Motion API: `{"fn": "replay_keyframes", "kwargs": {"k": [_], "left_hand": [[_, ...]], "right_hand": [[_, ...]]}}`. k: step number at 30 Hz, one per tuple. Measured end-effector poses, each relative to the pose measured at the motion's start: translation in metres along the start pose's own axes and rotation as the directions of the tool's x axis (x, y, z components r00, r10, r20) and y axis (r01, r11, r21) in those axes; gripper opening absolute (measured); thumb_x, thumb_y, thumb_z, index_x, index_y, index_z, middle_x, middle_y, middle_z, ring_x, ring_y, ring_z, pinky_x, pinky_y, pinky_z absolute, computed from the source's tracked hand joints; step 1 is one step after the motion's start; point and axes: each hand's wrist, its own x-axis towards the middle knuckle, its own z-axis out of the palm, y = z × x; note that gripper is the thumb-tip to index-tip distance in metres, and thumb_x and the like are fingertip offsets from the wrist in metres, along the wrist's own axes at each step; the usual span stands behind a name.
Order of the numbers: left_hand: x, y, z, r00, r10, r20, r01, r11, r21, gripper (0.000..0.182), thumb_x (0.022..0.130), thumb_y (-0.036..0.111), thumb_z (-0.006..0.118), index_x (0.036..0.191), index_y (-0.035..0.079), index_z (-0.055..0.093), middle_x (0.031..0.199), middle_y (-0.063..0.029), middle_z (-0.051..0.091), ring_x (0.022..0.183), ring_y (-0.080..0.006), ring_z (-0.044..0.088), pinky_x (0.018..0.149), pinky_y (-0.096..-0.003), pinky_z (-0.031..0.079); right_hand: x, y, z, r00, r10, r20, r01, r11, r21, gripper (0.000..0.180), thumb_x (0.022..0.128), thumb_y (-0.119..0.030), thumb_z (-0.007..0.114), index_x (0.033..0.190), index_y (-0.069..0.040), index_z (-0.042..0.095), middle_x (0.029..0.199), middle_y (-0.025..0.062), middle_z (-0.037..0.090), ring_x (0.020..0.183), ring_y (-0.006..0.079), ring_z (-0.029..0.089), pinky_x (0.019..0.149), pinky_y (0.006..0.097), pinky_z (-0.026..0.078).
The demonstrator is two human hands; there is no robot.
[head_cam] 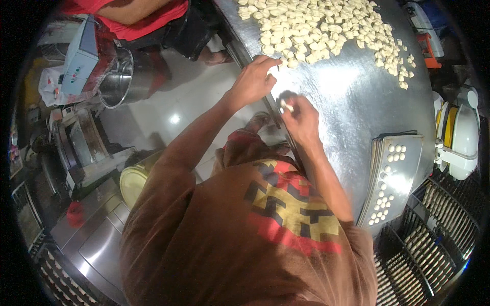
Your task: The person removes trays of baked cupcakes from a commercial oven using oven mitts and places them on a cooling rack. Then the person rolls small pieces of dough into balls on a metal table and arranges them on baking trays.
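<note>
Many pale dough pieces (306, 30) lie spread over the far part of a stainless steel table (337, 103). At the pile's near left edge is my left hand (254, 82), its fingertips touching or just beside a dough piece; whether it grips one is unclear. My right hand (304, 116), a little blurred, is closed around a small piece of dough (287, 106) near the table's edge. To the right, a stack of metal trays (402, 168) rests on the table, and small round dough balls (383, 201) sit on the top one.
Another person (141, 23) stands at the upper left beside the table. A steel mixing bowl (116, 80) and a grey control box (79, 61) are at the left. Racks of filled trays (432, 244) stand at the lower right, near white and yellow plastic items (459, 130).
</note>
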Motion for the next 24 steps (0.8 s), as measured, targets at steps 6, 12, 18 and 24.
{"fn": "replay_keyframes", "kwargs": {"k": [6, 12, 18, 24], "left_hand": [[0.021, -0.002, 0.012, 0.989, -0.128, -0.072, 0.142, 0.956, 0.255, 0.036, 0.094, 0.028, 0.070, 0.121, 0.005, 0.066, 0.100, -0.0249, 0.073, 0.097, -0.0435, 0.071, 0.085, -0.0501, 0.056], [0.033, -0.001, 0.013, 0.985, -0.080, 0.153, 0.025, 0.944, 0.330, 0.034, 0.091, 0.031, 0.076, 0.114, 0.008, 0.065, 0.095, -0.0143, 0.073, 0.090, -0.0339, 0.072, 0.081, -0.0436, 0.055], [0.048, 0.084, 0.088, 0.939, 0.062, 0.338, -0.075, 0.997, 0.025, 0.049, 0.090, 0.024, 0.073, 0.136, 0.014, 0.060, 0.097, -0.0093, 0.067, 0.090, -0.0302, 0.067, 0.082, -0.0414, 0.053], [0.068, 0.065, 0.153, 0.879, 0.143, 0.455, -0.196, 0.978, 0.072, 0.030, 0.093, 0.021, 0.063, 0.120, 0.012, 0.072, 0.107, -0.0084, 0.071, 0.109, -0.0317, 0.065, 0.093, -0.0440, 0.053]], "right_hand": [[-0.093, 0.082, -0.040, 0.917, 0.356, -0.182, -0.234, 0.847, 0.478, 0.016, 0.090, 0.000, 0.060, 0.105, -0.004, 0.065, 0.101, 0.0021, 0.066, 0.090, 0.0096, 0.059, 0.078, 0.0257, 0.050], [-0.113, 0.078, -0.076, 0.854, 0.424, -0.301, -0.267, 0.854, 0.446, 0.014, 0.093, -0.001, 0.062, 0.106, -0.003, 0.067, 0.098, 0.0011, 0.065, 0.085, 0.0074, 0.058, 0.077, 0.0242, 0.048], [-0.123, 0.080, -0.105, 0.779, 0.418, -0.468, -0.263, 0.894, 0.362, 0.014, 0.091, -0.004, 0.072, 0.104, -0.001, 0.069, 0.097, 0.0023, 0.065, 0.082, 0.0100, 0.058, 0.074, 0.0250, 0.048], [-0.151, 0.091, -0.117, 0.748, 0.429, -0.506, -0.442, 0.891, 0.103, 0.022, 0.090, -0.015, 0.075, 0.106, -0.001, 0.068, 0.091, 0.0094, 0.067, 0.083, 0.0175, 0.065, 0.074, 0.0297, 0.051]]}}
